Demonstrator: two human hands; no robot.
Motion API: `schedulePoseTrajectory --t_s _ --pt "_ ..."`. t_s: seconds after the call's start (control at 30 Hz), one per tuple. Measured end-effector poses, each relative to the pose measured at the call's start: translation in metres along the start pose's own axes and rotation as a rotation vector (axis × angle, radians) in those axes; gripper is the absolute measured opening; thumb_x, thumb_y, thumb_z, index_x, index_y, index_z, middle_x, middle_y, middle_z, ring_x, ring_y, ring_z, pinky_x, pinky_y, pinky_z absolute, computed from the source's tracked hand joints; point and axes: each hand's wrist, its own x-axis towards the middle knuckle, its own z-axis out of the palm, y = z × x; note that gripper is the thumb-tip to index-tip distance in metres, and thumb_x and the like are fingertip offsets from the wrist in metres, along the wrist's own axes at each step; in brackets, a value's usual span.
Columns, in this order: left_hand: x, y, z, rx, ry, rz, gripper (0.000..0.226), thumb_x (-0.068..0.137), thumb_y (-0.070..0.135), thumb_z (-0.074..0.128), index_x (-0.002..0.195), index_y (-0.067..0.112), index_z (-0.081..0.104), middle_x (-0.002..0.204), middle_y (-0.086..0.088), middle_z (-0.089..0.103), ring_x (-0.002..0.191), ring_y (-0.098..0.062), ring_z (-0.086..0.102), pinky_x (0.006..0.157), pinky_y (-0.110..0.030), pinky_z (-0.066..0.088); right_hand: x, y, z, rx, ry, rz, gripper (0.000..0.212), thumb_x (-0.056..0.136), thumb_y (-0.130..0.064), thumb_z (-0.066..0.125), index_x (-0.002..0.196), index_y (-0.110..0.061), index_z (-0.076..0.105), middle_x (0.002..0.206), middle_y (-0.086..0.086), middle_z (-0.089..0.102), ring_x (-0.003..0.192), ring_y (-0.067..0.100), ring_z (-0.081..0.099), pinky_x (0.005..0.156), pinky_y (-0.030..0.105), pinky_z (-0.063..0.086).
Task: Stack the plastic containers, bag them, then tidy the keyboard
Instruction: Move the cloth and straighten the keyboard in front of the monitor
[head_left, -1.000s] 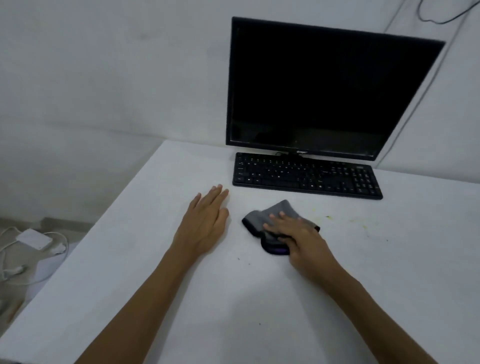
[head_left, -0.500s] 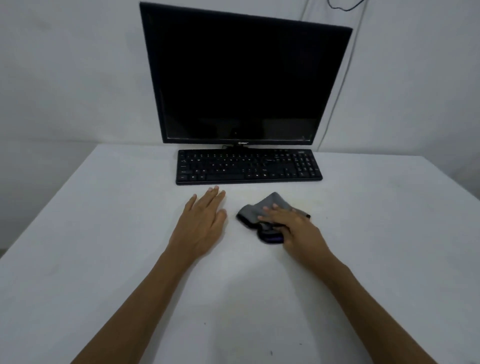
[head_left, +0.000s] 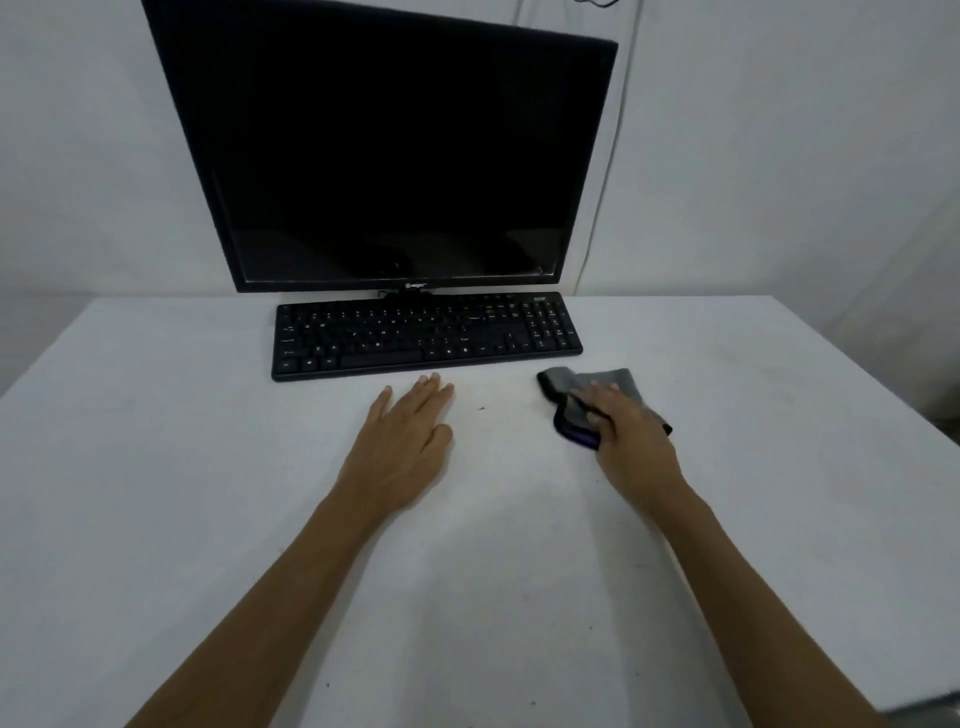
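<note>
Cloth (head_left: 597, 395) slid rightward under right hand (head_left: 631, 436), flat-fingered grip pressing; left hand (head_left: 402, 447) flat, unmoved.

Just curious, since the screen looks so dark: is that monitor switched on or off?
Off, as far as shows: the monitor screen is uniformly black, with no image or glow. Whether it is merely asleep cannot be told.

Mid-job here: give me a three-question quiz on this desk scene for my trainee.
1. True or false: the left hand rests flat on the table.
2. What lies under the right hand? A) cloth B) mouse C) bag
3. What stands directly behind the keyboard?

Key: 1 true. 2 A, the cloth. 3 the monitor.
</note>
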Motion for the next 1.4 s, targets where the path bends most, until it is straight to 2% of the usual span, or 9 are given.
schedulePoseTrajectory --t_s 0.1,0.23,0.37,0.53,0.7,0.87,1.1,1.3,1.4 --pt "0.004 -0.001 0.003 0.022 0.013 -0.002 0.068 0.102 0.033 0.024 0.168 0.018 0.030 0.177 -0.001 0.023 0.164 -0.015 0.017 0.134 -0.044 0.003 0.012 -0.019 0.014 -0.168 0.001 0.104 0.047 0.114 -0.039 0.040 0.160 -0.034 0.048 0.174 0.004 0.036 0.164 0.031 0.024 0.131 0.057 0.016" --pt "0.006 -0.002 0.003 -0.028 0.036 -0.014 0.068 0.103 0.036 0.023 0.169 0.018 0.028 0.178 0.001 0.020 0.164 -0.009 0.011 0.134 -0.042 -0.001 -0.025 -0.053 0.031 -0.170 -0.163 -0.148 0.074 0.098 -0.078 0.020 0.163 -0.047 0.038 0.177 -0.009 0.025 0.167 0.018 0.013 0.133 0.051 0.008" --pt "0.005 0.000 0.002 -0.025 0.048 -0.040 0.078 0.100 0.048 0.009 0.169 0.018 0.026 0.178 0.002 0.018 0.164 -0.007 0.008 0.134 -0.043 -0.002 -0.018 -0.021 0.017 -0.198 -0.153 -0.183 0.062 0.099 -0.070 0.025 0.159 -0.057 0.039 0.175 -0.019 0.027 0.165 0.006 0.016 0.132 0.040 0.015" --pt "0.006 0.000 0.007 0.016 0.047 -0.054 0.081 0.099 0.054 0.006 0.169 0.019 0.028 0.178 0.002 0.019 0.164 -0.007 0.009 0.134 -0.046 -0.001 0.029 -0.005 0.009 -0.245 -0.125 0.091 0.054 0.111 -0.061 0.027 0.165 -0.054 0.026 0.181 -0.003 0.016 0.168 0.027 0.006 0.132 0.058 0.006" --pt "0.005 -0.004 0.008 0.045 0.068 -0.053 0.080 0.102 0.052 0.005 0.168 0.017 0.029 0.177 0.000 0.021 0.164 -0.009 0.011 0.134 -0.048 0.002 -0.016 -0.057 0.034 -0.260 -0.221 -0.157 0.054 0.108 -0.069 0.022 0.161 -0.062 0.025 0.178 -0.017 0.018 0.167 0.021 0.007 0.130 0.066 0.002" --pt "0.002 -0.009 0.011 0.164 0.063 0.000 0.077 0.105 0.045 -0.001 0.167 0.011 0.030 0.176 -0.006 0.025 0.165 -0.016 0.013 0.133 -0.052 0.009 -0.021 -0.032 0.012 -0.200 -0.173 -0.196 0.051 0.104 -0.066 0.033 0.153 -0.057 0.047 0.168 -0.031 0.035 0.162 0.002 0.023 0.128 0.039 0.020" --pt "0.000 -0.004 0.007 0.061 0.106 -0.007 0.075 0.105 0.045 0.006 0.166 0.010 0.034 0.176 -0.006 0.026 0.164 -0.014 0.016 0.134 -0.049 0.008 0.012 -0.053 0.031 -0.205 -0.168 -0.024 0.057 0.106 -0.070 0.033 0.161 -0.054 0.032 0.180 -0.008 0.017 0.168 0.027 0.006 0.132 0.057 0.010" --pt "-0.006 -0.008 -0.015 -0.133 0.200 -0.098 0.064 0.108 0.039 0.021 0.166 0.016 0.036 0.175 0.001 0.026 0.163 -0.007 0.017 0.135 -0.040 0.003 -0.028 -0.066 0.044 -0.229 -0.246 -0.321 0.066 0.104 -0.068 0.024 0.166 -0.047 0.029 0.177 -0.016 0.022 0.167 0.014 0.010 0.132 0.044 0.016" --pt "-0.022 -0.032 -0.033 -0.074 0.224 -0.133 0.063 0.109 0.039 0.022 0.165 0.017 0.039 0.175 0.003 0.027 0.163 -0.007 0.017 0.135 -0.041 0.005 -0.015 -0.067 0.046 -0.221 -0.188 -0.273 0.065 0.105 -0.060 0.026 0.166 -0.039 0.035 0.172 -0.016 0.036 0.164 0.011 0.022 0.130 0.045 0.024"
